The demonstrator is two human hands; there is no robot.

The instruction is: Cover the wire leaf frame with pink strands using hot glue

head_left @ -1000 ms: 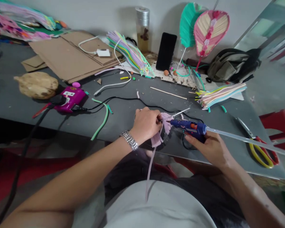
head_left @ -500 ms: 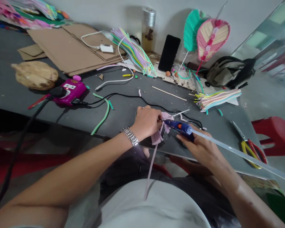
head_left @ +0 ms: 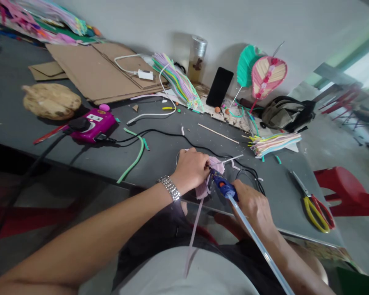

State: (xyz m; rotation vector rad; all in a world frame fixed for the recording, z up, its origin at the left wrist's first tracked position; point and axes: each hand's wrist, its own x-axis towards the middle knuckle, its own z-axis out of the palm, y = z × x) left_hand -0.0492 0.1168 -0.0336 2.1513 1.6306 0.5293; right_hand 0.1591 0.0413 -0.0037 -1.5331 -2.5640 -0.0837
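My left hand (head_left: 192, 168), with a metal watch at the wrist, is closed on a pink pipe-cleaner piece (head_left: 203, 189) near the table's front edge. One loose pink strand (head_left: 194, 233) trails from it down over my shirt. A thin pale rod (head_left: 232, 159) sticks out of the piece to the right. In my right hand (head_left: 252, 200) is a blue glue gun (head_left: 223, 184), its nozzle at the pink piece beside my left fingertips. A long clear glue stick (head_left: 261, 248) juts from the gun's back toward me. My fingers hide part of the pink piece.
Scissors (head_left: 318, 213) with red and yellow handles lie at right, below a pipe-cleaner bundle (head_left: 275, 143). A purple power adapter (head_left: 94, 125) sits left, its black cord (head_left: 172, 134) crossing the table. Behind stand a phone (head_left: 219, 87), a bottle (head_left: 197, 59) and two leaf-shaped fans (head_left: 269, 78).
The glue gun has swung so its glue stick points more downward toward me, and my right hand has shifted left. My left hand keeps its hold. The camera view has tilted up somewhat.
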